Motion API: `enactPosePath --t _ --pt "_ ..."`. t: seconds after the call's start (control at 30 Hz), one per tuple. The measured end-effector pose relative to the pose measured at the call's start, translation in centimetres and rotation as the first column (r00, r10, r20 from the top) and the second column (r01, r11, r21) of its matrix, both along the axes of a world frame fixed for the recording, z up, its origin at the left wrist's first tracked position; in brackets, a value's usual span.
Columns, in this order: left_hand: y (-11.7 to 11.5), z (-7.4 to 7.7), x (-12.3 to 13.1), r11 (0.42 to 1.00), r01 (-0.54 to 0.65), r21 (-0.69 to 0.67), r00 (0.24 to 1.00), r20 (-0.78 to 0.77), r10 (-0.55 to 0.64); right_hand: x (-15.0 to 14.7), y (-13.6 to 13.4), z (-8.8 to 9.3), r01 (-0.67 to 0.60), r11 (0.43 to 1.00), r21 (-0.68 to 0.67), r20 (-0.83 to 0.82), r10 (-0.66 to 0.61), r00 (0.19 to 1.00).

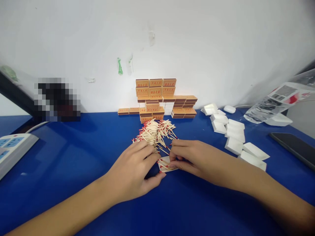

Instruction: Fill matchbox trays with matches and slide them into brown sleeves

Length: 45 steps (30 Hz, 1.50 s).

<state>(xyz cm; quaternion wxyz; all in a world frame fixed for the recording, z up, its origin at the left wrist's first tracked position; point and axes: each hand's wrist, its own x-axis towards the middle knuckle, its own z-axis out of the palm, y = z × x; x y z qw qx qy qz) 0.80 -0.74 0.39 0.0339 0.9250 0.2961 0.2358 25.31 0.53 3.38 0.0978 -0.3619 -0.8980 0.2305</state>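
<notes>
my right hand (194,157) pinched narrow on the little white tray (165,165), few matches in it, my left hand (135,170) curled against its other side, can't tell if it's gripping, loose match pile (155,132) just past my grip, matchbox stack (157,98) beyond that, empty trays (233,136) off to the right

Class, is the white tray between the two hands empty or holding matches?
Holding matches: red-tipped sticks lie inside the white tray. How full, cannot tell.

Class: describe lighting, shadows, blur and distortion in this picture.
Head view: soft, even light; faint shadows under left hand and right hand on the blue table; pixelated patch at left; matches sharp; forearms stretched toward the corners.
</notes>
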Motion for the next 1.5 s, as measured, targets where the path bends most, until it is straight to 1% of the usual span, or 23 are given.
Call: enactPosePath --t 0.13,0.23,0.37,0.6,0.77,0.87,0.97,1.13,1.23,1.33,1.43,1.5 --pt "0.0 0.0 0.0 1.0 0.007 -0.02 1.0 -0.002 -0.007 -0.5 -0.3 -0.2 0.026 0.999 -0.025 -0.095 -0.028 0.995" --pt "0.0 0.0 0.0 0.999 0.005 -0.034 1.0 -0.007 -0.006 -0.8 -0.4 -0.5 0.034 0.999 -0.017 -0.096 -0.035 0.995" --pt "0.0 0.1 0.1 0.999 0.018 -0.034 1.0 0.01 -0.018 -0.9 -0.4 -0.8 0.078 0.997 0.024 -0.109 -0.075 0.991" --pt "-0.1 0.3 0.1 0.999 0.043 0.005 0.999 0.024 -0.043 -1.3 -0.7 -1.1 0.014 0.999 0.039 -0.101 -0.01 0.995" --pt "-0.1 0.2 0.2 0.999 0.037 -0.007 0.999 0.01 -0.037 -1.0 -0.6 -1.1 0.008 0.994 0.107 -0.104 0.003 0.995" --pt "0.0 0.1 0.2 0.999 0.04 0.002 0.999 0.014 -0.04 -0.8 -0.4 -1.0 -0.007 0.992 0.128 -0.071 0.016 0.997" --pt "0.0 0.0 0.1 0.999 0.049 0.017 0.998 0.025 -0.05 -0.8 -0.4 -0.8 -0.022 0.993 0.115 -0.029 0.026 0.999" --pt "0.1 0.0 0.0 0.998 0.063 0.016 0.998 0.025 -0.063 -1.1 -0.7 -0.8 -0.035 0.998 0.058 -0.088 0.04 0.995" --pt "0.1 0.1 0.1 0.998 0.063 0.019 0.998 0.021 -0.063 -1.2 -0.7 -0.8 -0.056 0.997 0.053 -0.106 0.062 0.992" --pt "0.1 0.2 0.1 0.998 0.057 0.014 0.998 0.019 -0.057 -0.9 -0.7 -0.5 -0.046 0.997 0.069 -0.118 0.054 0.992" --pt "0.0 0.1 0.1 0.999 0.05 0.013 0.999 0.013 -0.05 -0.6 -0.8 -0.1 -0.011 0.994 0.109 -0.092 0.021 0.996" --pt "0.0 0.0 0.1 0.999 0.043 0.008 0.999 0.004 -0.043 -0.5 -0.8 0.1 -0.011 0.994 0.108 -0.07 0.019 0.997"
